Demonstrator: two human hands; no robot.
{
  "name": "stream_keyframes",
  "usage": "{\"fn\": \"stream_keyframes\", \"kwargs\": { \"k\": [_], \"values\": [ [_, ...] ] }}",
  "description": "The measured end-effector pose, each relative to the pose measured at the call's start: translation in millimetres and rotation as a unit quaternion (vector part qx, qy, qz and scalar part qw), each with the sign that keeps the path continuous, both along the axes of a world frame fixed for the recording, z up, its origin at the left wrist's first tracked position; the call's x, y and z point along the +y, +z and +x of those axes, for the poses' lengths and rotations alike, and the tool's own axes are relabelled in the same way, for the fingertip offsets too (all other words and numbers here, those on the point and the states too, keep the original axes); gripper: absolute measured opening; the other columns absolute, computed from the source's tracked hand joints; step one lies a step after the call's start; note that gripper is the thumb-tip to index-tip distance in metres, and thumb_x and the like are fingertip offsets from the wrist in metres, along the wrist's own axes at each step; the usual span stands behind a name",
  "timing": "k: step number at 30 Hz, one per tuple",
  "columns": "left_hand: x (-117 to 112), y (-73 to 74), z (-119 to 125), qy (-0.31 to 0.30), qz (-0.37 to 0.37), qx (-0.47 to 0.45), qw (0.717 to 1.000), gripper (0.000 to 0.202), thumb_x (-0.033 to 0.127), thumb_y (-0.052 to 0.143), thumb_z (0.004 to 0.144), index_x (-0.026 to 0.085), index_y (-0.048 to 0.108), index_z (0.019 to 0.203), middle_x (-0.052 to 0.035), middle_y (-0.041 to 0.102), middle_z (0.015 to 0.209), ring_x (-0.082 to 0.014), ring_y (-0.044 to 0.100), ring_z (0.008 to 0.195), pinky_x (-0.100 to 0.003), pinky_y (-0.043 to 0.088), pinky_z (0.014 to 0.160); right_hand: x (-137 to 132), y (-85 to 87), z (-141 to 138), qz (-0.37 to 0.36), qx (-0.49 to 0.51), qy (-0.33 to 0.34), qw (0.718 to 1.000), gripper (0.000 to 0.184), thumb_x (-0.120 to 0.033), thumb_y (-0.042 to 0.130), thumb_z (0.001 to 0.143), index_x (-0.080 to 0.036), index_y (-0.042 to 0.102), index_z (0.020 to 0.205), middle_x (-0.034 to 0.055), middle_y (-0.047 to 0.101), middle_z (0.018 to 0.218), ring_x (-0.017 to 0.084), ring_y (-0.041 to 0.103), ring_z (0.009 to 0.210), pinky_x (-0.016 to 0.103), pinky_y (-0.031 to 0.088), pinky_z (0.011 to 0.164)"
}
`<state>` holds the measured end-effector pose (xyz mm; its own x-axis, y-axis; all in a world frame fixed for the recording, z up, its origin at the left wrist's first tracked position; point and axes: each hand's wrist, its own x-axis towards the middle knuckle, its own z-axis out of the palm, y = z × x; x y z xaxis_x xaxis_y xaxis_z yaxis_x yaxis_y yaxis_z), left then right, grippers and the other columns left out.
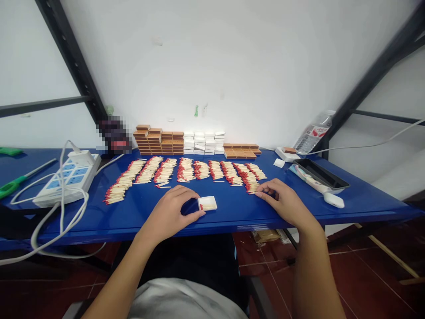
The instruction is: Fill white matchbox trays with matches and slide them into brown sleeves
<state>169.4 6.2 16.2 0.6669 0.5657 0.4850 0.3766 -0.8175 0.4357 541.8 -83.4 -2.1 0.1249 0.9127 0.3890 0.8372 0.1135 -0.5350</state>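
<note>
My left hand (175, 206) holds a small white matchbox tray (213, 199) by its left end, fingers behind and thumb in front. A few red-tipped matches (208, 207) lie inside along its near side. At the right, my right hand (277, 197) is closed in a pinch at the near end of a row of matches (251, 184). A match seems to be between its thumb and fingertips, partly hidden. Several more slanted rows of red-headed matches (186, 170) spread across the blue table (149, 217).
Stacked brown matchboxes (172, 141) and white trays (199, 144) line the wall. A power strip (71, 177) with looped cables stands left, beside a green-handled tool (13, 187). On the right are a black tray (320, 173), a white earbud case (334, 200) and a plastic bottle (314, 133).
</note>
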Motion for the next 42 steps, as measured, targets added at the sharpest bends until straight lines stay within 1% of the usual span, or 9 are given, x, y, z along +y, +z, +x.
{"fn": "stream_keyframes", "kwargs": {
  "k": [6,10,18,21,25,28,34,40,42],
  "values": [
    [0.1,0.4,0.7,0.0,0.006,0.0,1.0,0.023,0.036,0.084,0.094,0.024,0.075,0.111,-0.0049,0.078,0.114,-0.026,0.07,0.11,-0.042,0.056,0.098,2.1,-1.6,-1.8,-0.009,0.004,0.001,1.0,0.034,-0.054,0.059,0.102,-0.025,0.071,0.088,0.008,0.065,0.096,0.028,0.06,0.091,0.043,0.049,0.085],
    [-0.1,0.3,0.9,0.0,0.005,-0.001,1.0,0.023,0.036,0.084,0.094,0.024,0.075,0.111,-0.0045,0.078,0.114,-0.0263,0.07,0.11,-0.041,0.056,0.098,0.9,2.3,-15.0,0.004,0.006,0.011,1.0,0.028,-0.047,0.06,0.104,-0.025,0.068,0.089,0.0076,0.066,0.099,0.029,0.061,0.097,0.044,0.048,0.09],
    [1.5,-0.5,0.6,-0.006,0.019,-0.003,1.0,0.024,0.036,0.084,0.094,0.023,0.074,0.112,-0.0052,0.078,0.113,-0.0261,0.07,0.109,-0.042,0.056,0.098,7.3,27.3,-107.7,0.044,-0.021,0.107,0.993,0.012,-0.028,0.059,0.109,-0.024,0.064,0.099,0.0073,0.065,0.106,0.026,0.06,0.105,0.042,0.049,0.095],
    [1.2,-0.3,0.8,-0.011,0.021,0.0,1.0,0.023,0.037,0.082,0.096,0.023,0.073,0.112,-0.0059,0.078,0.112,-0.0262,0.07,0.108,-0.043,0.056,0.098,15.7,28.1,-133.2,0.046,-0.048,0.128,0.989,0.013,-0.025,0.056,0.109,-0.024,0.063,0.098,0.0082,0.064,0.105,0.027,0.059,0.104,0.044,0.05,0.093],
    [-0.1,1.0,2.2,-0.009,0.018,-0.002,1.0,0.022,0.037,0.082,0.096,0.022,0.073,0.11,-0.0069,0.078,0.112,-0.0271,0.07,0.108,-0.043,0.056,0.097,22.3,21.0,-147.3,0.046,-0.062,0.159,0.984,0.014,-0.023,0.054,0.109,-0.025,0.064,0.099,0.0085,0.063,0.103,0.028,0.06,0.101,0.044,0.052,0.089],
    [-0.6,1.6,2.3,-0.008,0.015,-0.006,1.0,0.021,0.037,0.082,0.095,0.023,0.073,0.109,-0.0067,0.078,0.112,-0.0273,0.07,0.107,-0.043,0.056,0.096,21.5,16.5,-145.9,0.039,-0.021,0.17,0.985,0.014,-0.023,0.052,0.11,-0.025,0.065,0.104,0.0079,0.062,0.106,0.025,0.061,0.101,0.041,0.053,0.09],
    [0.3,0.3,0.3,-0.004,0.016,0.0,1.0,0.024,0.037,0.083,0.094,0.023,0.074,0.111,-0.0059,0.078,0.113,-0.0271,0.071,0.109,-0.043,0.056,0.099,13.9,15.8,-119.7,0.026,0.022,0.11,0.993,0.017,-0.033,0.056,0.109,-0.026,0.068,0.101,0.007,0.066,0.104,0.025,0.063,0.098,0.039,0.052,0.087],
    [0.4,0.8,0.7,-0.004,0.012,0.001,1.0,0.022,0.037,0.083,0.095,0.023,0.074,0.11,-0.0059,0.078,0.114,-0.027,0.07,0.11,-0.042,0.056,0.099,4.3,8.0,-52.5,0.048,0.009,-0.013,0.999,0.023,-0.042,0.06,0.104,-0.025,0.074,0.097,0.0069,0.066,0.092,0.024,0.061,0.082,0.039,0.05,0.077],
    [0.4,1.2,1.1,-0.004,0.01,0.003,1.0,0.022,0.037,0.082,0.095,0.023,0.074,0.11,-0.0059,0.078,0.113,-0.0266,0.07,0.109,-0.042,0.056,0.098,1.6,3.8,-29.7,0.042,0.002,-0.034,0.999,0.025,-0.045,0.062,0.102,-0.025,0.077,0.098,0.0073,0.066,0.091,0.024,0.061,0.08,0.039,0.05,0.075]
  ]
}}
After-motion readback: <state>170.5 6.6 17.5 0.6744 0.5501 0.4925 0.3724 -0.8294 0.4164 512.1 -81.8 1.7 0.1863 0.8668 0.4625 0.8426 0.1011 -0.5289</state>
